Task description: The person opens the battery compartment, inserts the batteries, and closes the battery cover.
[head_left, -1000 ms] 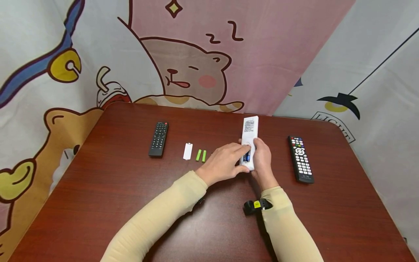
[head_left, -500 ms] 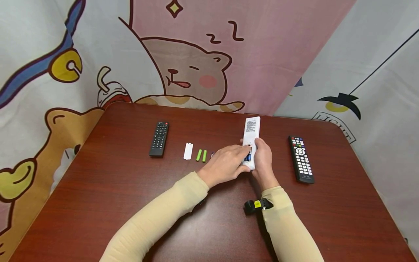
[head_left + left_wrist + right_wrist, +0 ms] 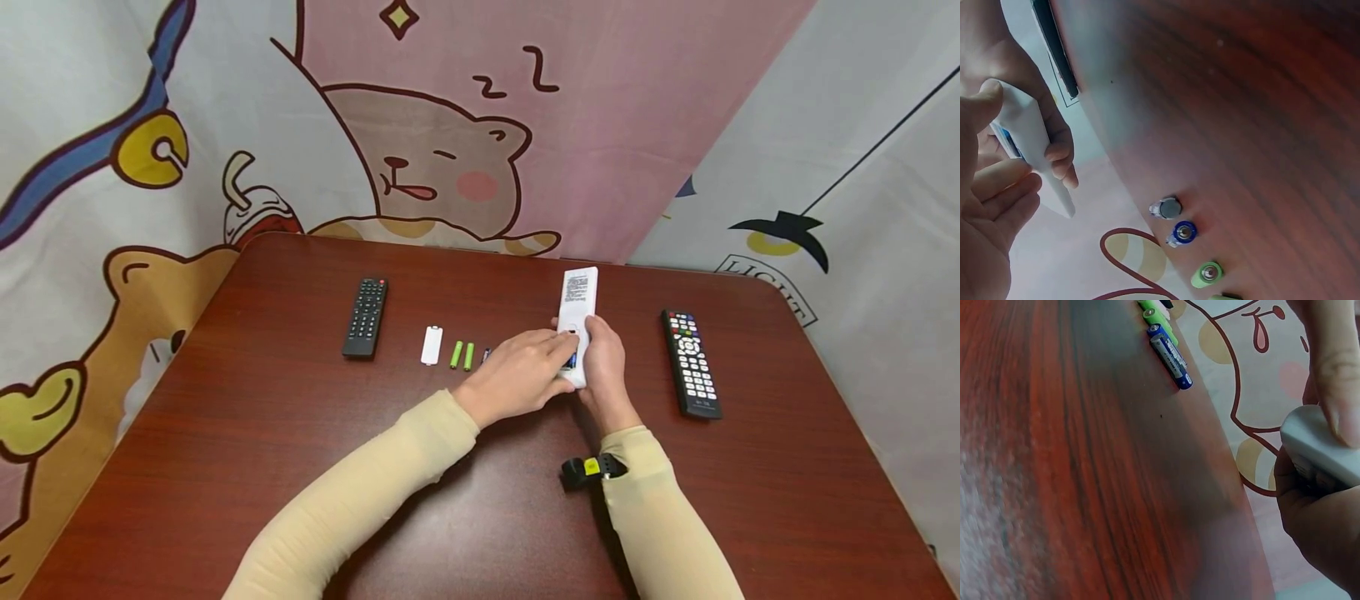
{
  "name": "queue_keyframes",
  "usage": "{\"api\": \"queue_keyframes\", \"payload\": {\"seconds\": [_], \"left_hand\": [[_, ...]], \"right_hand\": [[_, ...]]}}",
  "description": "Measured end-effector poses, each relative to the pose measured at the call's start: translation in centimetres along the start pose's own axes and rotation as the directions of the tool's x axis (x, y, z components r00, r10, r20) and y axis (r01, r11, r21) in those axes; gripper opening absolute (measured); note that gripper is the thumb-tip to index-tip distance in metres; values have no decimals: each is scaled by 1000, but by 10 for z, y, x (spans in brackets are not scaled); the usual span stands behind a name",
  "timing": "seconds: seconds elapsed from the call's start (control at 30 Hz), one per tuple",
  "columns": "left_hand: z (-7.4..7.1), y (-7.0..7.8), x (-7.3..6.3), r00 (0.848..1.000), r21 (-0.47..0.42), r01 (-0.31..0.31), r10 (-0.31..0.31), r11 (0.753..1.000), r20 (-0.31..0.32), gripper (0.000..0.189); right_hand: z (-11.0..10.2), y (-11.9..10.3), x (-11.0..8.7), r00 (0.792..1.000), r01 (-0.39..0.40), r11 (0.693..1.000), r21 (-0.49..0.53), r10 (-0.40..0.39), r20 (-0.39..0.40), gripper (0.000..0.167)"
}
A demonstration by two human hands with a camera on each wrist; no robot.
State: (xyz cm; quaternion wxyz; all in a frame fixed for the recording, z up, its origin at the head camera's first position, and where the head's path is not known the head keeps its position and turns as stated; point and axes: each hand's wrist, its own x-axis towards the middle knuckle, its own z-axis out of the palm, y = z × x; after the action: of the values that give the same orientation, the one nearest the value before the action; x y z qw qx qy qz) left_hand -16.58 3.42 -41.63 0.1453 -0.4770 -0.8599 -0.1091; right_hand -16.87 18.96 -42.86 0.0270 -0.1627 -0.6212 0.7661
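Observation:
A white remote control (image 3: pixel 577 300) is turned back side up, with blue batteries (image 3: pixel 573 361) partly visible in its uncovered compartment. My right hand (image 3: pixel 604 367) grips it from the right, fingers wrapped underneath. From the left, my left hand (image 3: pixel 517 367) reaches across it: the fingertips press at the compartment, and the thumb (image 3: pixel 988 100) rests on the near end. The left fingers cover part of the batteries. Left of the hands lie a white battery cover (image 3: pixel 431 346), two green batteries (image 3: pixel 462 357) and two blue batteries (image 3: pixel 1171 361).
A small black remote (image 3: pixel 365 319) lies at the left of the brown table (image 3: pixel 225 433). Another black remote, with white buttons (image 3: pixel 691 364), is to the right of my right hand. A cartoon-printed curtain (image 3: pixel 600 125) hangs behind the table's far edge.
The white remote has shifted slightly right with both hands. My left fingertips have moved a little over the compartment, and now hide more of the batteries.

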Motion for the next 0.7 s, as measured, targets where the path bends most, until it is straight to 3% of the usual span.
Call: {"api": "queue_keyframes", "payload": {"seconds": [0.23, 0.7], "left_hand": [[-3, -6, -7, 999, -73, 5, -2, 997, 45, 58], [-2, -16, -18, 1000, -91, -20, 22, 996, 19, 51]], "right_hand": [[-2, 0, 1, 1000, 6, 1000, -25, -6, 30, 48], [2, 3, 1, 998, 2, 1000, 29, -4, 65, 47]]}}
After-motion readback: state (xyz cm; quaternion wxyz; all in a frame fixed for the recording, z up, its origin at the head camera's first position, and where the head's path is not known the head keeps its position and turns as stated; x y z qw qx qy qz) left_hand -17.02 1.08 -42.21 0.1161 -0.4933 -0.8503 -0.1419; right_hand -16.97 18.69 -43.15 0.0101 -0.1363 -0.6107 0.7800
